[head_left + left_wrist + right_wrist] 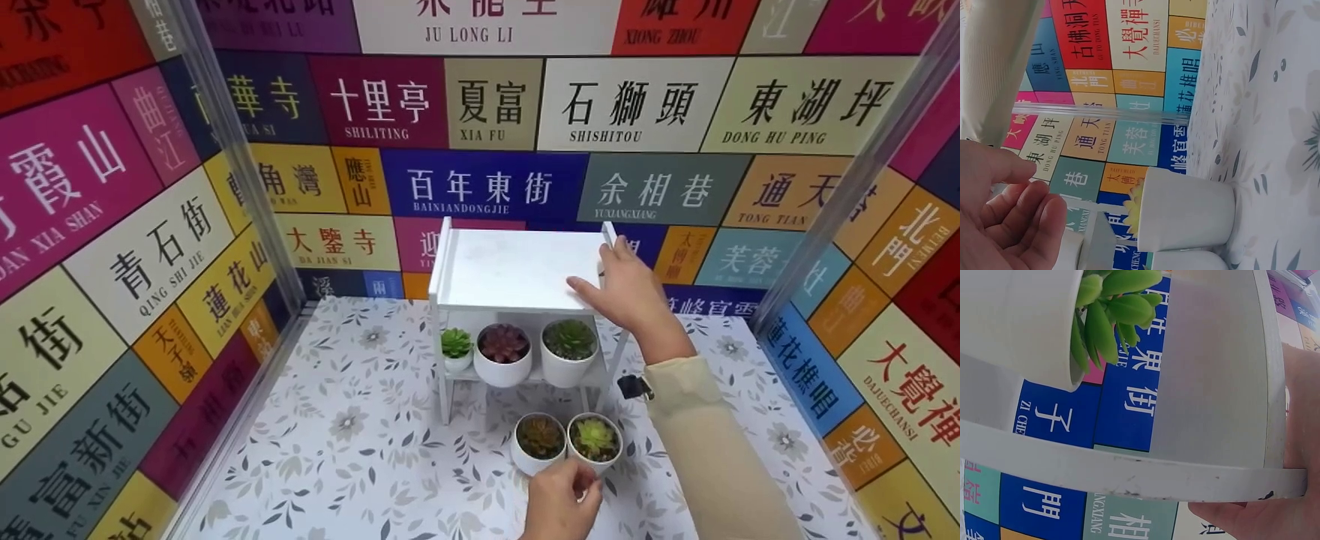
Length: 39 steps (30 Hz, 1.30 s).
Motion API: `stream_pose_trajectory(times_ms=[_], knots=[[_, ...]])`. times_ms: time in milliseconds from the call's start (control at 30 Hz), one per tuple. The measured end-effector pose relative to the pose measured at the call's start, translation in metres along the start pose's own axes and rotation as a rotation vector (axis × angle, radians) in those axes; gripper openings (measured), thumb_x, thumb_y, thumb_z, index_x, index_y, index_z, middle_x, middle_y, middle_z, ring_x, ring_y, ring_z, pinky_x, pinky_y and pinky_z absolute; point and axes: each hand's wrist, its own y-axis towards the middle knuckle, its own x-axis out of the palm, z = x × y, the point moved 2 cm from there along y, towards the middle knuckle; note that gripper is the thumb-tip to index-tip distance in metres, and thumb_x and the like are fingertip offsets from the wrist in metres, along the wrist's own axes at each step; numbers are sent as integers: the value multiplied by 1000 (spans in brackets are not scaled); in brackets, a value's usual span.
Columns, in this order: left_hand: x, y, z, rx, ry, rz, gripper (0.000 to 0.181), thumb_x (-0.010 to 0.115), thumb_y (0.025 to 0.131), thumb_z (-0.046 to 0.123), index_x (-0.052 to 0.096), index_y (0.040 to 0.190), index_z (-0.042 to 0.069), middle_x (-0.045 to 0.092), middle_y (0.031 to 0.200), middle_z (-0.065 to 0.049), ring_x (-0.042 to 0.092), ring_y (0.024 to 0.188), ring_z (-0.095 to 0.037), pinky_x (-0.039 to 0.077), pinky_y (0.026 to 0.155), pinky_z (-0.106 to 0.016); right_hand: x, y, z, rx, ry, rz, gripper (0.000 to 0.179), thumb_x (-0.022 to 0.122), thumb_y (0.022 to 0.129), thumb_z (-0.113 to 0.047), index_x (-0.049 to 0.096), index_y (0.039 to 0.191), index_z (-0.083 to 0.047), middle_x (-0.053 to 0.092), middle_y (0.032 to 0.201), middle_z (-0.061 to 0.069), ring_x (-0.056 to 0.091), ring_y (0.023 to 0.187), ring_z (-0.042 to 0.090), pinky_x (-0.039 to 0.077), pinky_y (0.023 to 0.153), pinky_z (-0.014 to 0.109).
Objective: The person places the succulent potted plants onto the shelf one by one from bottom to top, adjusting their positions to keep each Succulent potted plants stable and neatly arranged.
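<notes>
A white two-tier plant stand [517, 266] stands near the back wall. My right hand [636, 292] grips its upper right side, the thumb over the top board. On the lower tier sit a small bright green succulent [456, 343], a dark red succulent [503, 343] and a green succulent [570, 341], all in white pots. In front of the stand are a brownish succulent [541, 436] and a yellow-green succulent [596, 439], side by side. My left hand [562, 499], fingers loosely curled around nothing, is close to these two pots. In the left wrist view it is apart from the white pot [1185, 211].
Leaf-patterned white cloth [345, 450] covers the surface. Walls printed with colourful street-name signs [480, 184] rise at the back and both sides. Clear strips [240, 142] run along the wall corners. A black clip-like item [634, 386] hangs at the right cuff.
</notes>
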Motion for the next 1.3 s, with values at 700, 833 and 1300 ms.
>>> stream_pose_trajectory(times_ms=[700,833,1300], knots=[[-7,-18,-31,46,101,94,28,91,77,14,66,87,22,63,79,10,58,70,1,49,64,-15,-3,1,-4,3,-2,-2,104,50,100,-72,26,165,6,10,174,33,16,162,50,21,129,64],[-6,-13,-47,36,170,257,38,94,69,16,66,95,18,61,86,9,58,79,-4,51,73,-23,-2,2,-3,10,-2,-1,104,50,100,-72,27,165,5,10,174,32,17,162,50,22,129,64],[-6,-3,-78,-174,188,340,58,95,67,23,62,114,15,59,105,3,57,101,-15,51,92,-38,-1,1,-3,8,0,3,104,50,99,-72,28,164,6,10,173,34,18,161,51,24,128,66]])
